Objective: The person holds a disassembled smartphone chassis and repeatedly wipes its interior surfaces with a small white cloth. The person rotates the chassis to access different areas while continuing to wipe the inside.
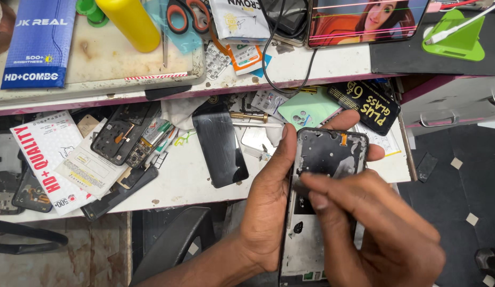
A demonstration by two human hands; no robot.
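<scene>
My left hand [266, 204] grips an opened phone frame [328, 155], black inside with a pale lower part, holding it upright over the bench's front edge. The thumb lies along its left side and the fingertips show at its right and top. My right hand [380, 228] lies across the frame's middle, fingertips pinched and pressing on the inner surface. Whether it holds a small tool I cannot tell.
A black phone screen [220, 144] lies on the white bench [189, 180] left of my hands. Further left are a stripped phone body [120, 133], circuit boards and printed packets [48, 157]. The raised shelf holds a yellow bottle [129, 22], scissors [185, 13] and a lit display [367, 20].
</scene>
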